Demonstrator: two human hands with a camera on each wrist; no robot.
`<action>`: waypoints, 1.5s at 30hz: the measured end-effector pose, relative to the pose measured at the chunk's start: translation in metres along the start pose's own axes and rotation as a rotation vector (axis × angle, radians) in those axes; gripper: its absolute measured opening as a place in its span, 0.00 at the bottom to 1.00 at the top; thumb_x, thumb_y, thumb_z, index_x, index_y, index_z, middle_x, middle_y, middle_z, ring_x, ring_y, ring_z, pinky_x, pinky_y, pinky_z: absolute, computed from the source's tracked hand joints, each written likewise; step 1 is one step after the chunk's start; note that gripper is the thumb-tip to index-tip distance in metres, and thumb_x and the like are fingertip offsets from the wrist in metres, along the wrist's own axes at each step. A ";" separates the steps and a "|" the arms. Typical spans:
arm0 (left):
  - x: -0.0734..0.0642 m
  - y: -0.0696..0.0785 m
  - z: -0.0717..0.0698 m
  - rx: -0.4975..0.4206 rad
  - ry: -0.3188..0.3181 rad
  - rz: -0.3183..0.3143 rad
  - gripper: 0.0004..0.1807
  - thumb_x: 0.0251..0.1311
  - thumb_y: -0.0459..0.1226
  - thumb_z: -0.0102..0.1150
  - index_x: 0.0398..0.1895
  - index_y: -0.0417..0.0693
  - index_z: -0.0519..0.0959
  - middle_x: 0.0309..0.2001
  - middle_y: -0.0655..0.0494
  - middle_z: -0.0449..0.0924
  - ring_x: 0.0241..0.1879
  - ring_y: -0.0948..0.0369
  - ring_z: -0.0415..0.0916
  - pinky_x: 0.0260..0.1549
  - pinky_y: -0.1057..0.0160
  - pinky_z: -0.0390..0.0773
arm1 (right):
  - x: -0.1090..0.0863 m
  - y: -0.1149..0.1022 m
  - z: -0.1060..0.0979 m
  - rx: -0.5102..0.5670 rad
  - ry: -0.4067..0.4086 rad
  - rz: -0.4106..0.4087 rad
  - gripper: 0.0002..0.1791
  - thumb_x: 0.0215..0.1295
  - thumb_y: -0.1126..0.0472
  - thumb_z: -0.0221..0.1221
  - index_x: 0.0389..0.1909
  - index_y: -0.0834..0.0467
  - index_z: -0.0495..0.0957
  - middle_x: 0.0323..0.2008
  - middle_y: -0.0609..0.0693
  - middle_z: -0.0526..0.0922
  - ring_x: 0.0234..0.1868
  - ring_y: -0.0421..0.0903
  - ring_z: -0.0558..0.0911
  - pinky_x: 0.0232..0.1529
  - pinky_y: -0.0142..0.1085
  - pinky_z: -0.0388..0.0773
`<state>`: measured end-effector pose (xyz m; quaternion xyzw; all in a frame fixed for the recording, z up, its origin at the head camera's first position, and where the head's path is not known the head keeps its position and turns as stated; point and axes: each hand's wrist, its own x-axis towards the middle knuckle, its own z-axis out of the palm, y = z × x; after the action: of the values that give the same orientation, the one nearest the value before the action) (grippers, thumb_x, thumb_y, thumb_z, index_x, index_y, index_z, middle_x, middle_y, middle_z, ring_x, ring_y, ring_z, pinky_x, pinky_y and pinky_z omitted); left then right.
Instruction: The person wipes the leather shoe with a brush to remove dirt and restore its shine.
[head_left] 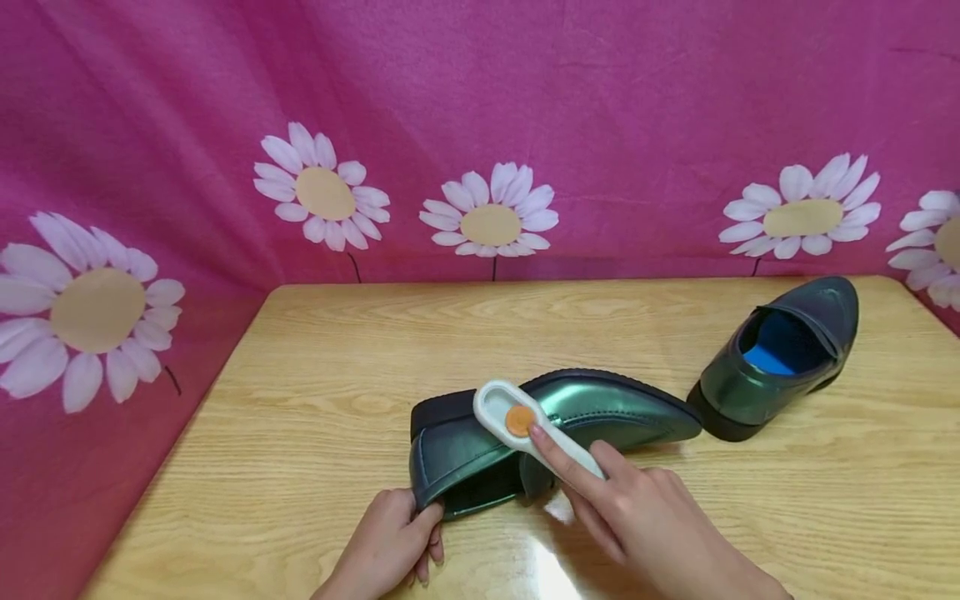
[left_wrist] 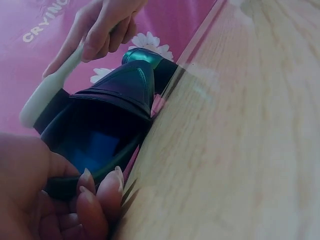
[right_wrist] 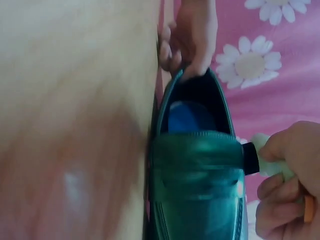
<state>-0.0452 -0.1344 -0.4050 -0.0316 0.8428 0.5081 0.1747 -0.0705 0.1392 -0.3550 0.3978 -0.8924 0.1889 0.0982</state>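
Observation:
A shiny dark green loafer (head_left: 622,408) lies tipped on its side on the table, its sole edge away from me and its opening toward me. My left hand (head_left: 390,533) pinches the back rim of its heel, thumb inside the opening. In my right hand (head_left: 637,508) is a white-handled brush (head_left: 493,398) with an orange round button, the index finger stretched along it. Dark bristles (right_wrist: 250,158) meet the side of the shoe in the right wrist view. A blue insole (left_wrist: 92,150) shows inside the loafer in the left wrist view.
The matching loafer (head_left: 780,358) stands upright at the right, close to the toe of the first. The wooden table (head_left: 300,358) ends at a pink cloth backdrop (head_left: 630,100) printed with white daisies, which also runs along the left side.

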 end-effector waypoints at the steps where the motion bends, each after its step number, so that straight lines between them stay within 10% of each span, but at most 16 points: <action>1: 0.000 0.000 0.000 -0.003 0.000 -0.001 0.19 0.65 0.35 0.46 0.16 0.42 0.77 0.16 0.58 0.77 0.10 0.64 0.70 0.11 0.69 0.64 | 0.000 -0.002 0.001 0.052 -0.064 -0.011 0.44 0.59 0.61 0.65 0.74 0.39 0.55 0.26 0.38 0.62 0.16 0.29 0.57 0.16 0.24 0.59; 7: 0.000 -0.001 -0.001 0.023 0.005 0.048 0.19 0.66 0.35 0.48 0.16 0.42 0.77 0.15 0.58 0.77 0.10 0.63 0.71 0.12 0.68 0.67 | 0.004 -0.011 0.000 0.277 -0.389 -0.006 0.39 0.67 0.51 0.59 0.74 0.33 0.51 0.28 0.38 0.64 0.17 0.29 0.63 0.20 0.25 0.65; 13: 0.001 0.000 -0.001 0.020 -0.004 0.003 0.19 0.66 0.35 0.47 0.16 0.43 0.77 0.15 0.58 0.77 0.10 0.64 0.70 0.12 0.69 0.66 | 0.013 -0.010 -0.011 0.027 -0.131 0.112 0.44 0.61 0.58 0.65 0.73 0.33 0.53 0.24 0.40 0.61 0.14 0.31 0.58 0.15 0.26 0.60; 20: 0.000 -0.002 -0.002 0.035 0.012 0.078 0.18 0.65 0.35 0.48 0.16 0.42 0.77 0.15 0.58 0.76 0.09 0.63 0.71 0.13 0.68 0.68 | 0.014 -0.023 -0.003 0.193 -0.332 -0.032 0.37 0.67 0.53 0.59 0.73 0.33 0.53 0.25 0.39 0.64 0.16 0.32 0.62 0.19 0.27 0.64; 27: 0.001 0.000 0.000 -0.012 -0.001 0.000 0.18 0.66 0.35 0.47 0.17 0.42 0.77 0.16 0.57 0.77 0.10 0.64 0.71 0.12 0.70 0.66 | 0.022 -0.023 -0.010 0.024 -0.121 0.040 0.41 0.61 0.58 0.65 0.72 0.35 0.57 0.23 0.40 0.64 0.14 0.32 0.58 0.15 0.26 0.59; 33: 0.001 -0.001 -0.001 0.026 0.015 0.063 0.17 0.65 0.34 0.49 0.18 0.42 0.77 0.15 0.57 0.76 0.09 0.63 0.71 0.14 0.66 0.70 | 0.020 -0.028 -0.006 0.155 -0.305 -0.070 0.38 0.65 0.55 0.61 0.73 0.35 0.55 0.24 0.40 0.64 0.15 0.31 0.60 0.17 0.26 0.62; 40: 0.001 0.001 -0.001 0.004 -0.001 -0.011 0.19 0.66 0.35 0.47 0.16 0.42 0.77 0.15 0.58 0.77 0.10 0.64 0.70 0.11 0.70 0.65 | 0.026 -0.029 -0.004 -0.089 -0.070 0.003 0.40 0.59 0.55 0.66 0.71 0.38 0.60 0.22 0.43 0.64 0.12 0.34 0.56 0.13 0.27 0.55; 45: 0.000 -0.001 -0.002 0.029 -0.001 0.043 0.18 0.66 0.34 0.48 0.17 0.42 0.77 0.15 0.58 0.76 0.09 0.64 0.70 0.13 0.68 0.67 | 0.024 -0.036 0.002 -0.038 -0.185 -0.105 0.36 0.63 0.53 0.62 0.71 0.39 0.60 0.23 0.43 0.64 0.12 0.34 0.56 0.13 0.26 0.55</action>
<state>-0.0454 -0.1362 -0.4048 -0.0107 0.8506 0.4993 0.1646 -0.0600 0.1003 -0.3399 0.4577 -0.8791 0.1288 0.0326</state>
